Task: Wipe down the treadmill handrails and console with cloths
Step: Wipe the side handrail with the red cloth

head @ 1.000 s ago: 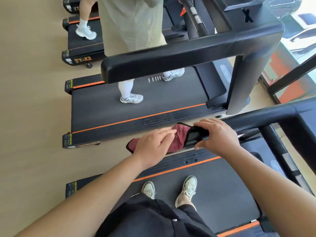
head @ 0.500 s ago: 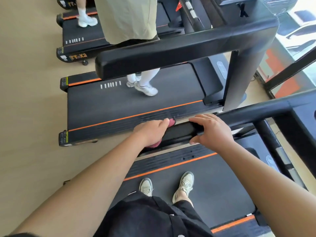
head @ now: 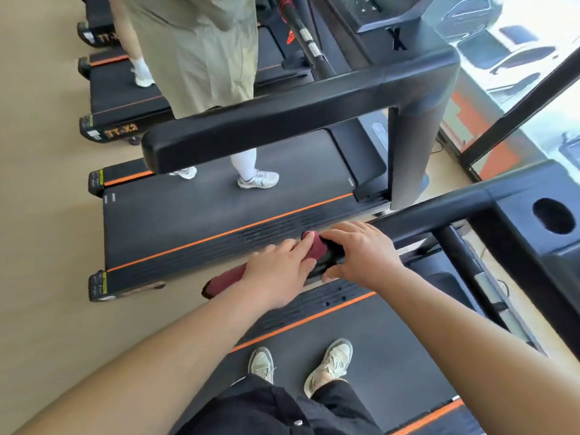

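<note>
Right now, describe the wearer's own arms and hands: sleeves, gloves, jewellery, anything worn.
Both forearms are bare right up to the frame edge, with no sleeve in view. The left hand and right hand wear no gloves, and no ring, watch or wristband shows. Lower down are black clothing and pale grey-green sneakers.

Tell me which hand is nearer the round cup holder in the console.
Right. The right hand grips the handrail on the side toward the cup holder; the left hand sits farther away, pressing the maroon cloth.
</note>
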`<state>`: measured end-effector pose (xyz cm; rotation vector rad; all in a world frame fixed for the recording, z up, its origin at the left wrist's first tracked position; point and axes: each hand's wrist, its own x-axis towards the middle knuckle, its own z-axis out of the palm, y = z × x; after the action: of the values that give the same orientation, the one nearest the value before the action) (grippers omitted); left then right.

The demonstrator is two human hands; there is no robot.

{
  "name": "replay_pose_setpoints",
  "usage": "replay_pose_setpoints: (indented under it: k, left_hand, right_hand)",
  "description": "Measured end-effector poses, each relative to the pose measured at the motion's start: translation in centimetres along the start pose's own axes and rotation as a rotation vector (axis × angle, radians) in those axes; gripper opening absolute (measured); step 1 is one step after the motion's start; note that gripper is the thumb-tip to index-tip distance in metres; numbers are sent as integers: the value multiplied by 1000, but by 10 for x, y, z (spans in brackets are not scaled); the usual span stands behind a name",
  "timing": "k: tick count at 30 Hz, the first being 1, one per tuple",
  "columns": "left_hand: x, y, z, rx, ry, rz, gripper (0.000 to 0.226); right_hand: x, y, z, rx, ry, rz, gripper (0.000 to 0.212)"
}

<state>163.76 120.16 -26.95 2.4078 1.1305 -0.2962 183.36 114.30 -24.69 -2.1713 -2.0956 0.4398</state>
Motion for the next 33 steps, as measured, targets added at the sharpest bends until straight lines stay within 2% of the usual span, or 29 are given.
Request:
replay_pose_setpoints:
  k: [3, 6, 8, 11, 14, 16, 19, 22, 24, 29, 31, 33]
  left_hand:
    - [-12, -15, 0, -127, 46, 8, 55]
    - [-21, -21, 7, -109, 121, -105, 53]
    - [-5, 5, 8, -48, 156, -156, 61]
    - [30, 72, 19, 48, 193, -112, 68]
    - [46, 122, 25, 31, 231, -66, 68]
    - [42, 116, 26, 63, 195, 71, 67]
    - [27, 63, 19, -14, 94, 275, 62]
    - [18, 32, 10, 20, 24, 234, 62]
    - [30, 49, 2, 133, -2, 186, 63]
    - [84, 131, 3, 89, 163, 72, 64]
    - [80, 133, 12, 90, 210, 58, 64]
    - [63, 112, 21, 133, 264, 138, 64]
  right_hand:
    - [-14, 28, -22, 22, 42, 40, 90]
    - [-30, 77, -47, 2, 39, 96, 94]
    - [-31, 99, -50, -15, -1, 129, 89]
    - [-25, 109, -39, -1, 93, 138, 71]
    - [-16, 115, -36, -20, 139, 115, 64]
    - [-12, 120, -38, -58, 128, 78, 64]
    - [-7, 128, -38, -81, 130, 23, 65]
    - [-4, 137, -36, -88, 151, -17, 67]
    - [-4, 140, -36, -75, 160, -38, 67]
    - [-1, 144, -33, -49, 201, -86, 52]
    - [-3, 142, -31, -78, 201, -83, 50]
    - [-7, 143, -29, -84, 179, -89, 57]
